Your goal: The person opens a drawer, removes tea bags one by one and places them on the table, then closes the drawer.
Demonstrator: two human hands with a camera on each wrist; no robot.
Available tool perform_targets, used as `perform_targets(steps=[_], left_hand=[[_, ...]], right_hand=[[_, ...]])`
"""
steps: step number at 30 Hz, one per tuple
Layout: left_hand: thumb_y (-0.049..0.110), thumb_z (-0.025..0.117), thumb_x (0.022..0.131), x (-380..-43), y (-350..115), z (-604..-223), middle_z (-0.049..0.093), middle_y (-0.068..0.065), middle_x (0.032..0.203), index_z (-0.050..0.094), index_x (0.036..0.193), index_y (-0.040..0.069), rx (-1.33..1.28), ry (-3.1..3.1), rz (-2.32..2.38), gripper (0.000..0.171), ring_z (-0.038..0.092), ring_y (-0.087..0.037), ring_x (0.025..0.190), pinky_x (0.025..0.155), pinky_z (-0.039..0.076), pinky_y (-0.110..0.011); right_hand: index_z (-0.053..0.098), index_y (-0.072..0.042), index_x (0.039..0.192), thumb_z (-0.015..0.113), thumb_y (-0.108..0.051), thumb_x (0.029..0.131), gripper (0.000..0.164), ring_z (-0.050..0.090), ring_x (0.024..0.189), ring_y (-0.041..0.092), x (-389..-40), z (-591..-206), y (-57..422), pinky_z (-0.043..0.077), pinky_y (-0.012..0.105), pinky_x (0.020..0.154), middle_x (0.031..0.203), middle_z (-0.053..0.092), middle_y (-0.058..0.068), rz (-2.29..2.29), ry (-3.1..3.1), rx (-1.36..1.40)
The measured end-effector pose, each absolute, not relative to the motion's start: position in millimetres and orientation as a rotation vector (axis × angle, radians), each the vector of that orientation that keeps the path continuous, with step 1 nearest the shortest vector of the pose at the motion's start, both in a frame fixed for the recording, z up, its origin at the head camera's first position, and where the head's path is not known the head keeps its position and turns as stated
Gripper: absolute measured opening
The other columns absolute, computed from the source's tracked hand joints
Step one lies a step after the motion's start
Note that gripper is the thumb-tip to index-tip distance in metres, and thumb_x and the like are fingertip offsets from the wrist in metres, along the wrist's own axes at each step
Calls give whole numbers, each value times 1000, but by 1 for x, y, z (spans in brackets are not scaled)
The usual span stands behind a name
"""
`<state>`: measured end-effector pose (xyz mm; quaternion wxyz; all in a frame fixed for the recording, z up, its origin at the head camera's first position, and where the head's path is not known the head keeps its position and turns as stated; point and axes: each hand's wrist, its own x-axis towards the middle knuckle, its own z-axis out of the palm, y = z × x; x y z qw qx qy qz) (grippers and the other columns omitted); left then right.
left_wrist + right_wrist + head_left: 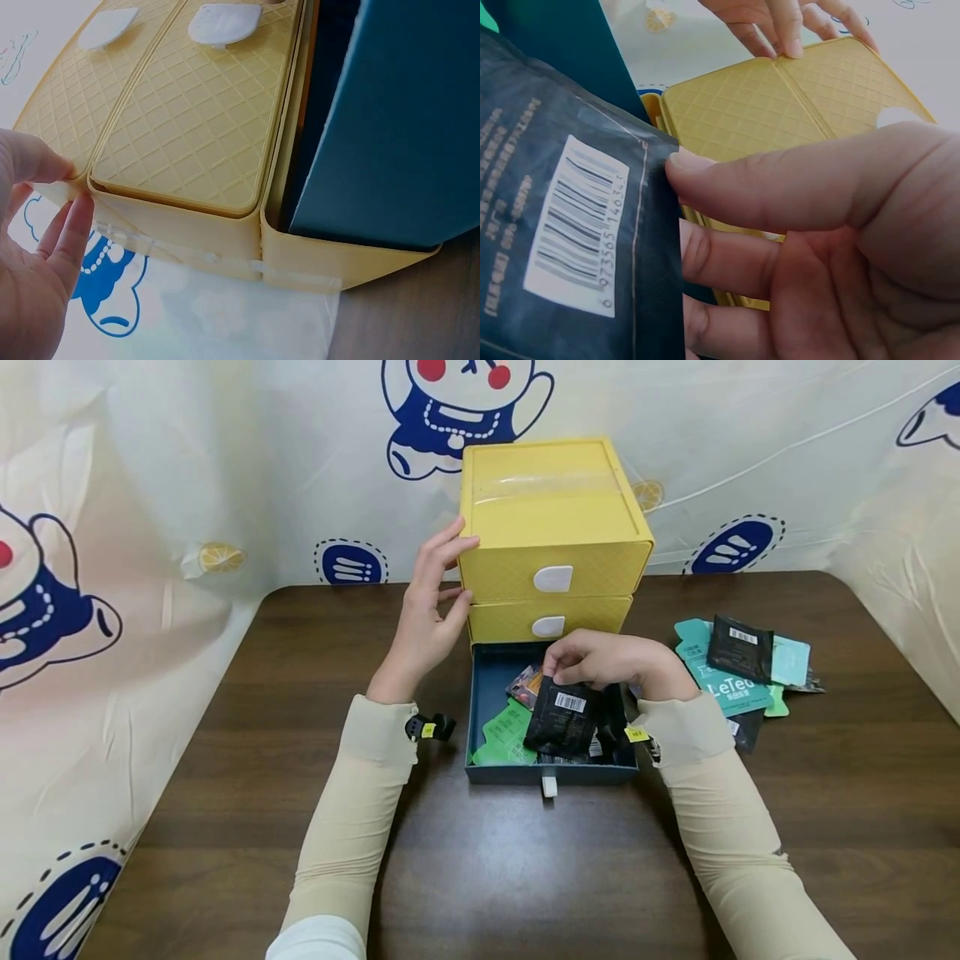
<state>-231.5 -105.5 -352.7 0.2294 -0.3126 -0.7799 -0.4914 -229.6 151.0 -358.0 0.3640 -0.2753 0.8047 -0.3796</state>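
My right hand [611, 662] pinches a black packet [561, 718] by its edge between thumb and fingers, above the open dark blue drawer [480, 693]. Its white barcode label [577, 225] shows large in the right wrist view. Below it in the drawer lie a green packet [506, 735], a colourful packet [527, 685] and more black packets, partly covered. My left hand [427, 606] rests against the front left corner of a yellow drawer box [558, 564], thumb on the front, fingers along the side. In the left wrist view, its fingertips [79, 206] touch the box's edge.
A pile of teal, green and black packets [731, 693] lies right of the box on the brown table [510, 868]. Two upper drawers with white tabs [553, 578] are closed. A printed white sheet [300, 485] hangs behind and at the sides.
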Motion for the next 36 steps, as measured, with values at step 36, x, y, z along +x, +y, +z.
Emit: perform_targets(steps=[36], left_hand=[[-11, 53, 93, -231, -105, -356, 32, -4, 160, 46, 142, 8, -864, -2151, -1374, 53, 46, -20, 134, 93, 57, -45]], right_hand=[[64, -30, 106, 51, -21, 104, 16, 60, 85, 11, -190, -325, 311, 57, 26, 72, 94, 63, -13, -1413, 2452, -79]])
